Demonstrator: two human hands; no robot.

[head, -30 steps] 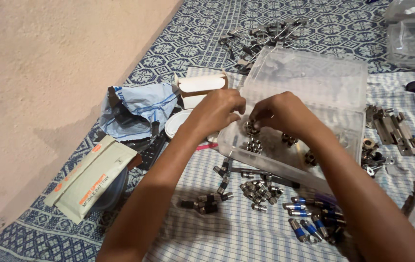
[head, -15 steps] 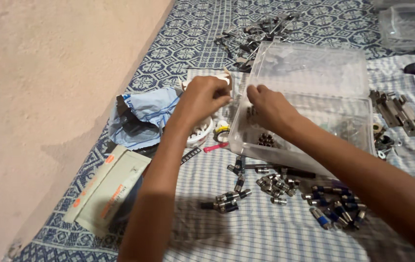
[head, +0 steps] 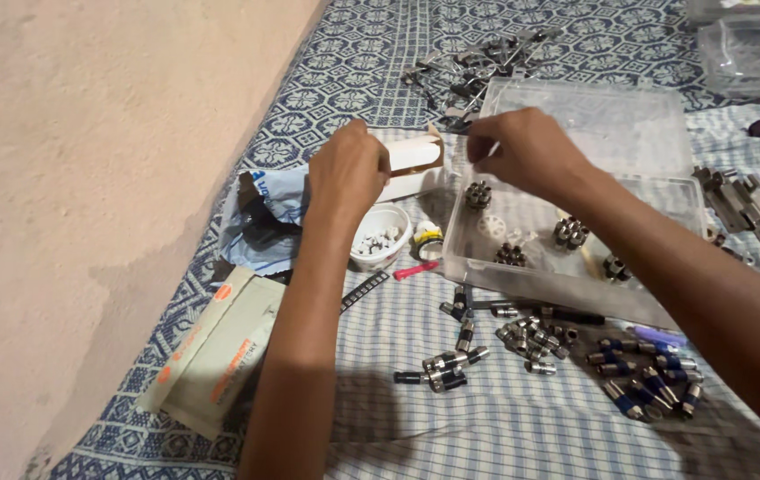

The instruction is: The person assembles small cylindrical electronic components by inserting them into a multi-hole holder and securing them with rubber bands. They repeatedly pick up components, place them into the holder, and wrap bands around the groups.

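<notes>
My left hand [head: 345, 173] hovers with its fingers curled, just left of a small open white cardboard box [head: 413, 156] and above a small white bowl [head: 382, 237] of tiny white pieces. My right hand [head: 529, 151] is raised over the back of a clear plastic box [head: 566, 298], fingertips pinched together; I cannot tell whether they hold anything. Inside the box lie round bundles of metal connectors [head: 478, 194], one bundle [head: 571, 233] further right. Neither hand touches the bundles.
Loose silver connectors [head: 529, 338], blue-banded ones [head: 647, 380] and dark ones [head: 442, 364] lie on the checked cloth in front of the box. A crumpled blue-white bag [head: 264, 209] and a beige packet [head: 215, 351] lie left, by the wall [head: 86, 178]. Metal brackets [head: 478, 67] lie beyond.
Both hands have lifted out of the clear box and drawn apart, the left toward the cardboard box. A connector bundle that they held over the box now lies inside it.
</notes>
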